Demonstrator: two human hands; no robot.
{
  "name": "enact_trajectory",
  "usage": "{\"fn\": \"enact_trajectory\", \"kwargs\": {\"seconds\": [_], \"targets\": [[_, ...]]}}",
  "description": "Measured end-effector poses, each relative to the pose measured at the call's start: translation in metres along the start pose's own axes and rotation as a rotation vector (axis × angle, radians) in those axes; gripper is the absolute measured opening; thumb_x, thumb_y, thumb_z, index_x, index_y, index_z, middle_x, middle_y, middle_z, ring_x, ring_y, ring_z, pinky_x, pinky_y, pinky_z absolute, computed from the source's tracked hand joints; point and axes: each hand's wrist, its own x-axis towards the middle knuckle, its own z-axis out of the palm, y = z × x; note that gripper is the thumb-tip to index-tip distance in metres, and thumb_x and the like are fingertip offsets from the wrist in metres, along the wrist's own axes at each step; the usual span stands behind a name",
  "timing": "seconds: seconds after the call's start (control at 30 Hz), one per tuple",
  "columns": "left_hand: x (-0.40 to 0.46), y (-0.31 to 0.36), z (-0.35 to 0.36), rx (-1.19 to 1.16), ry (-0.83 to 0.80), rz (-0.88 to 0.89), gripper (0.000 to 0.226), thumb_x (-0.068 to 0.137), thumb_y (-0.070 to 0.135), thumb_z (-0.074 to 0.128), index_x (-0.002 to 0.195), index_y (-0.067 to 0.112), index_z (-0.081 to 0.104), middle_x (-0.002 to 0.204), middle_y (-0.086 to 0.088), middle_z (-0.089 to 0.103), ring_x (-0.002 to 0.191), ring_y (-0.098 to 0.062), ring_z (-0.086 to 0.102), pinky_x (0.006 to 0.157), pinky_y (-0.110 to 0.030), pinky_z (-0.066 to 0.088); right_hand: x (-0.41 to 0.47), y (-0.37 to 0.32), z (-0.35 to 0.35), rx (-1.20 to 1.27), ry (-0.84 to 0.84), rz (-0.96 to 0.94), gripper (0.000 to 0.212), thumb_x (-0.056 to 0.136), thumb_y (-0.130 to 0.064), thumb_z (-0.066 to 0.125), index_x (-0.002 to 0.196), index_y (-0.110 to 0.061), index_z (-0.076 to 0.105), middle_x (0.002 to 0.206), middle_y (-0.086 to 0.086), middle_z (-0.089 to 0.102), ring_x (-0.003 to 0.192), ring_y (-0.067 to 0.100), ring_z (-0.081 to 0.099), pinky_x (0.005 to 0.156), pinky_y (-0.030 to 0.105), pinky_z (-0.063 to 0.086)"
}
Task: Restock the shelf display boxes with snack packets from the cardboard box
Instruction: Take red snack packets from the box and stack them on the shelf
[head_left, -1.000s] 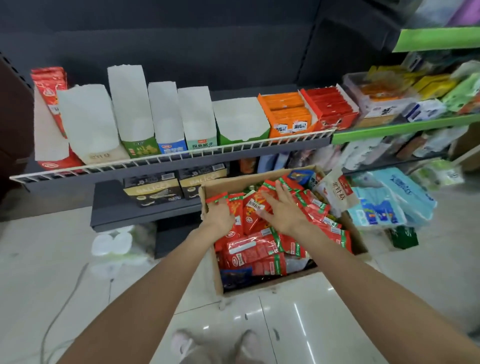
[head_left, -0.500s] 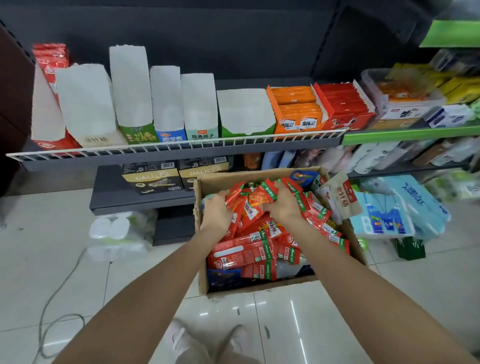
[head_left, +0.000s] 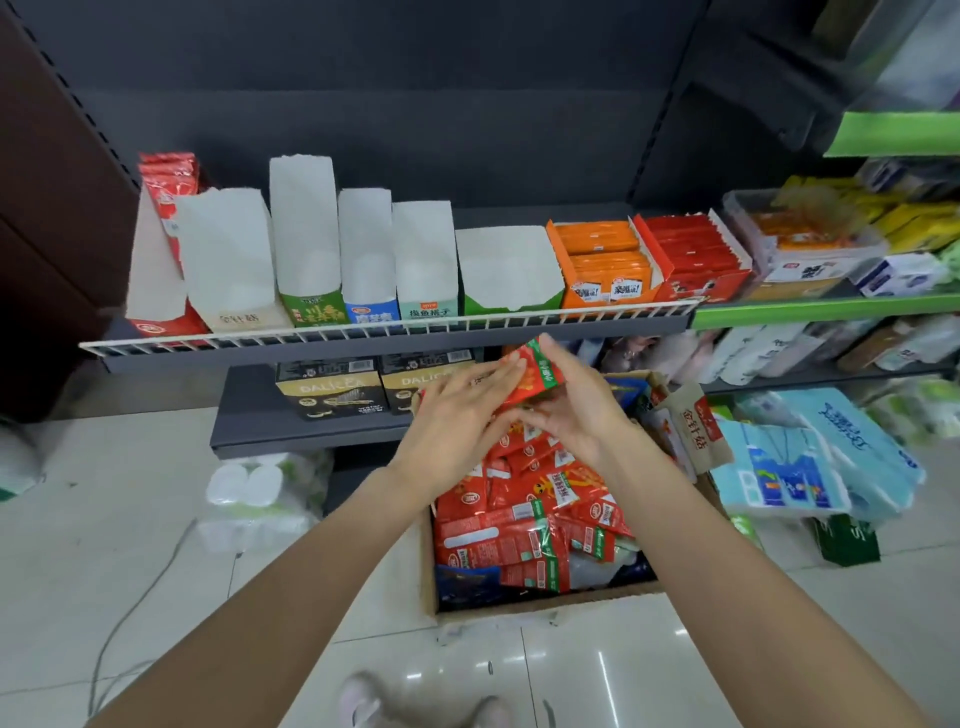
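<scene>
A cardboard box (head_left: 540, 605) on the floor holds several red and green snack packets (head_left: 524, 525). Above its far end, both hands hold a bunch of red and green packets (head_left: 540, 371) between them. My left hand (head_left: 457, 410) presses the bunch from the left with its fingers fairly straight. My right hand (head_left: 576, 402) grips it from the right. Just beyond, on the wire-fronted shelf (head_left: 384, 332), stand several display boxes: the white-lined green box (head_left: 506, 278) and its white-lined neighbours (head_left: 363, 260) look empty. The orange box (head_left: 602, 267) and red box (head_left: 693, 260) hold packets.
Black and gold boxes (head_left: 332, 387) sit on a lower shelf behind the cardboard box. Blue tissue packs (head_left: 815, 457) lie on the floor at the right, wrapped paper rolls (head_left: 260, 493) at the left. A cable (head_left: 135, 603) trails over the tiles. My feet (head_left: 421, 704) stand just before the box.
Both hands gathered red packets inside the box, closed together and lifted the bunch up toward the shelf front. The view has tilted upward.
</scene>
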Motion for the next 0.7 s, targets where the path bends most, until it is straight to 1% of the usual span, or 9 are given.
{"fn": "enact_trajectory", "kwargs": {"seconds": [0.1, 0.17, 0.23, 0.3, 0.37, 0.43, 0.47, 0.57, 0.7], "targets": [[-0.004, -0.015, -0.021, 0.044, 0.05, -0.1, 0.074, 0.087, 0.061, 0.032, 0.147, 0.019, 0.029, 0.14, -0.001, 0.049, 0.13, -0.018, 0.039, 0.103, -0.043, 0.031, 0.0, -0.001, 0.024, -0.023, -0.015, -0.078, 0.02, 0.093, -0.004, 0.053, 0.112, -0.004, 0.057, 0.103, 0.015, 0.065, 0.094, 0.025, 0.065, 0.076, 0.04, 0.059], [-0.01, -0.034, -0.034, -0.104, 0.135, -0.381, 0.09, 0.079, 0.075, 0.04, 0.149, 0.021, 0.022, 0.146, -0.001, 0.039, 0.135, -0.017, 0.03, 0.109, -0.04, 0.022, 0.004, 0.001, 0.042, -0.017, 0.001, -0.097, 0.025, 0.093, -0.001, 0.051, 0.118, -0.005, 0.054, 0.108, 0.014, 0.064, 0.097, 0.023, 0.065, 0.077, 0.038, 0.058], [-0.012, -0.056, -0.052, -0.426, 0.303, -0.716, 0.098, 0.072, 0.078, 0.052, 0.147, 0.021, 0.024, 0.145, -0.004, 0.039, 0.134, -0.02, 0.033, 0.111, -0.046, 0.029, 0.011, 0.004, 0.064, 0.014, 0.009, -0.098, 0.029, 0.094, -0.004, 0.052, 0.123, -0.007, 0.052, 0.116, 0.015, 0.062, 0.102, 0.022, 0.063, 0.081, 0.04, 0.056], [-0.015, -0.078, -0.076, -0.787, 0.431, -0.924, 0.09, 0.073, 0.07, 0.061, 0.142, 0.021, 0.031, 0.135, -0.003, 0.051, 0.123, -0.02, 0.05, 0.104, -0.044, 0.042, 0.019, 0.01, 0.093, 0.058, -0.006, -0.099, 0.031, 0.094, -0.005, 0.052, 0.125, -0.008, 0.051, 0.119, 0.014, 0.061, 0.104, 0.022, 0.062, 0.079, 0.04, 0.056], [-0.021, -0.099, -0.101, -1.11, 0.385, -1.031, 0.058, 0.086, 0.047, 0.062, 0.133, 0.019, 0.043, 0.123, -0.004, 0.061, 0.107, -0.018, 0.062, 0.092, -0.038, 0.052, 0.027, 0.016, 0.128, 0.071, -0.017, -0.103, 0.029, 0.094, -0.006, 0.052, 0.122, -0.01, 0.051, 0.115, 0.011, 0.062, 0.102, 0.02, 0.063, 0.076, 0.037, 0.056], [-0.029, -0.124, -0.127, -1.325, 0.322, -1.056, 0.037, 0.091, 0.032, 0.059, 0.123, 0.015, 0.05, 0.116, -0.007, 0.064, 0.101, -0.019, 0.064, 0.08, -0.035, 0.058, 0.036, 0.022, 0.165, 0.033, -0.036, -0.11, 0.023, 0.094, -0.008, 0.052, 0.117, -0.01, 0.053, 0.112, 0.011, 0.063, 0.099, 0.019, 0.063, 0.079, 0.035, 0.054], [-0.034, -0.141, -0.139, -1.319, 0.329, -1.044, 0.034, 0.092, 0.028, 0.058, 0.122, 0.013, 0.051, 0.116, -0.008, 0.064, 0.101, -0.019, 0.064, 0.077, -0.034, 0.058, 0.041, 0.025, 0.183, -0.032, -0.038, -0.119, 0.023, 0.093, -0.008, 0.054, 0.116, -0.01, 0.054, 0.113, 0.011, 0.063, 0.099, 0.019, 0.063, 0.082, 0.034, 0.053], [-0.047, -0.197, -0.176, -1.093, 0.369, -0.978, 0.038, 0.091, 0.023, 0.059, 0.126, 0.012, 0.049, 0.119, -0.007, 0.063, 0.103, -0.019, 0.063, 0.079, -0.034, 0.057, 0.06, 0.031, 0.236, -0.377, 0.02, -0.227, 0.032, 0.088, -0.012, 0.064, 0.118, -0.017, 0.054, 0.119, 0.008, 0.062, 0.102, 0.018, 0.062, 0.084, 0.033, 0.052], [-0.056, -0.256, -0.226, -0.869, 0.33, -0.791, 0.048, 0.09, 0.024, 0.06, 0.134, 0.012, 0.044, 0.12, 0.0, 0.062, 0.103, -0.014, 0.063, 0.082, -0.029, 0.055, 0.077, 0.035, 0.302, -0.563, -0.001, -0.383, 0.055, 0.085, -0.018, 0.069, 0.129, -0.03, 0.039, 0.118, 0.0, 0.056, 0.101, 0.008, 0.056, 0.072, 0.019, 0.047]]}}
